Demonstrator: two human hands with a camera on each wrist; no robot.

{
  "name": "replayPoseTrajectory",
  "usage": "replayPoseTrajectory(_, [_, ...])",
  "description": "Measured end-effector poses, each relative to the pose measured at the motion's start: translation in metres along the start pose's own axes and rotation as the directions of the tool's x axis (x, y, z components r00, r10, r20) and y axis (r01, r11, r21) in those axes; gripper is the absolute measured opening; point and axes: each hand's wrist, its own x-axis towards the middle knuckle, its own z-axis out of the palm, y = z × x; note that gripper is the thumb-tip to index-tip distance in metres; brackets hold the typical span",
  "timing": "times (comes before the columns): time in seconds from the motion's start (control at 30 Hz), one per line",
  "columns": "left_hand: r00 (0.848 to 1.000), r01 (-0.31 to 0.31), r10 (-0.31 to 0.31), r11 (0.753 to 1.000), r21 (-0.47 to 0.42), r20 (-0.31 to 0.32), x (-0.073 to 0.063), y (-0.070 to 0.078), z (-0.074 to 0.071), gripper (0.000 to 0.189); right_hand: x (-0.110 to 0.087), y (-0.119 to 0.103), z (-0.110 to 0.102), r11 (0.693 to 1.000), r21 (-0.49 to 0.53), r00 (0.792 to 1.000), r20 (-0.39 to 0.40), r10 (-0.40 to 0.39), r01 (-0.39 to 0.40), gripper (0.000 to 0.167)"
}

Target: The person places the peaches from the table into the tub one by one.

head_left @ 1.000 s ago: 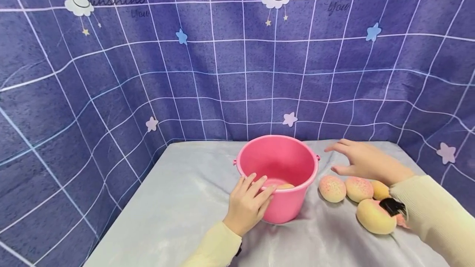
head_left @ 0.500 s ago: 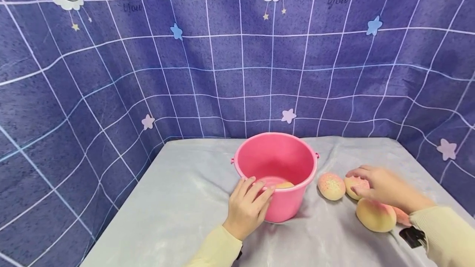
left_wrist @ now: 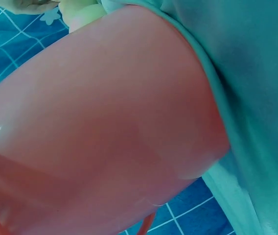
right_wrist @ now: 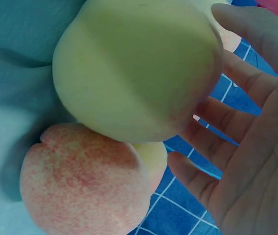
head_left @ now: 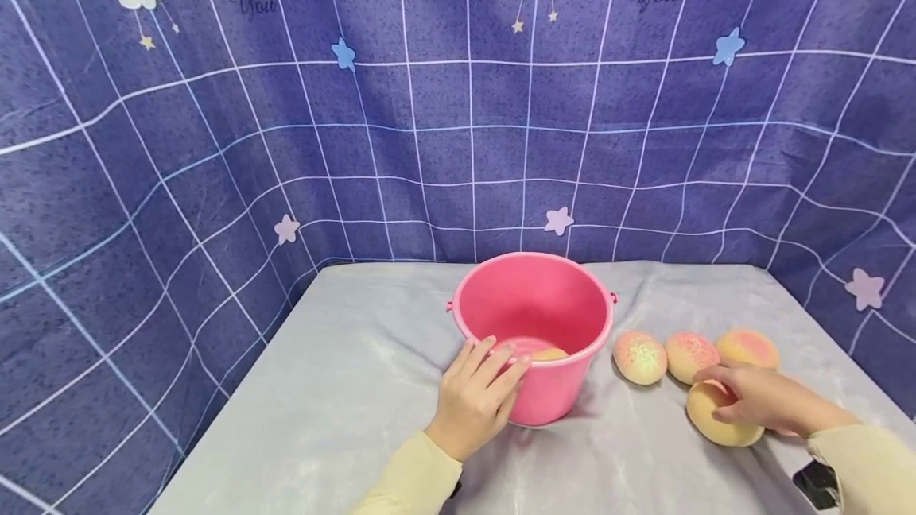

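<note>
A pink bucket stands mid-table; its outer wall fills most of the left wrist view. My left hand holds the bucket's near rim, with the fingers lying over it and the thumb hidden. Inside the bucket, part of a yellowish peach shows. My right hand is at a large yellow peach, its fingers spread and fairly straight along one side. In the right wrist view the palm stays apart from this peach, and some fingertips are hidden behind it.
Right of the bucket, two speckled pink-and-yellow peaches lie side by side, a nearer-bucket peach and a middle peach. Behind my right hand is an orange-yellow peach. A reddish peach touches the yellow one. Grid-patterned blue curtain surrounds the table.
My right hand has come down from above the peaches, passed over the back ones, and moved nearer to me onto the large yellow peach. The left hand keeps its place on the bucket.
</note>
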Motion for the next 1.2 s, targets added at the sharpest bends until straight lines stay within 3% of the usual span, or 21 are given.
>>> replayPoseTrajectory(0.33, [0.999, 0.013, -0.014, 1.000, 0.009, 0.044, 0.005, -0.001, -0.006, 0.027, -0.003, 0.007, 0.006, 0.994, -0.083, 0.995, -0.050, -0.080, 0.076, 0.046])
replayPoseTrajectory(0.43, [0.998, 0.021, -0.021, 1.000, 0.007, 0.051, 0.006, -0.001, -0.006, 0.027, -0.004, 0.006, 0.010, 0.995, -0.073, 0.995, -0.066, -0.071, 0.066, 0.049])
replayPoseTrajectory(0.77, [0.999, 0.024, -0.024, 1.000, 0.005, 0.048, 0.002, 0.001, -0.006, 0.027, -0.008, 0.005, 0.029, 0.990, -0.101, 0.977, -0.184, -0.111, 0.094, 0.060])
replayPoseTrajectory(0.93, [0.999, 0.024, -0.024, 1.000, 0.000, 0.040, 0.002, 0.001, -0.005, 0.027, -0.007, 0.006, 0.035, 0.980, -0.169, 0.961, -0.239, -0.141, 0.102, 0.060])
replayPoseTrajectory(1.2, [0.999, 0.047, -0.047, 0.999, -0.007, -0.013, 0.005, 0.003, -0.003, 0.026, -0.007, 0.000, 0.037, 0.989, -0.145, 0.980, -0.194, -0.035, 0.007, 0.059])
